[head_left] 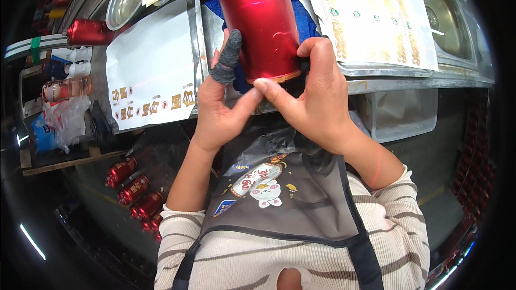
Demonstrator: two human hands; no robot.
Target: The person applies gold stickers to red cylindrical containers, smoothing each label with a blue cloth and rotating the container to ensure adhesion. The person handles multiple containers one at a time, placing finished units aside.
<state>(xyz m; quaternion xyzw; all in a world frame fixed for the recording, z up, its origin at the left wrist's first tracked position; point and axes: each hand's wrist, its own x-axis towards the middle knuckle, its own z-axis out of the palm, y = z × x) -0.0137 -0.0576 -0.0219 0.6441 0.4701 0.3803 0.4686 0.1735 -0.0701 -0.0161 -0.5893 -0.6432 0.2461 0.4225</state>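
A glossy red metal bottle point(263, 21) with a gold-coloured rim leans over the work surface, its near end toward me. My left hand point(217, 113) closes on its left side. Dark grey wrapping covers one of the left fingers. From the other side my right hand point(320, 104) grips the bottle, index finger bent and thumb pressed at the rim. Both thumbs meet close to that rim. Under the bottle lies a crumpled blue cloth point(304, 13), partly hidden. The fingers behind the bottle are out of sight.
To the left a white sheet with gold prints point(153, 59) lies on a metal tray. Gold-printed decal sheets point(371, 19) rest on another tray at right, beside a metal basin point(449, 21). A translucent bin point(403, 113) sits below the edge. Several red bottles point(131, 190) stand lower left.
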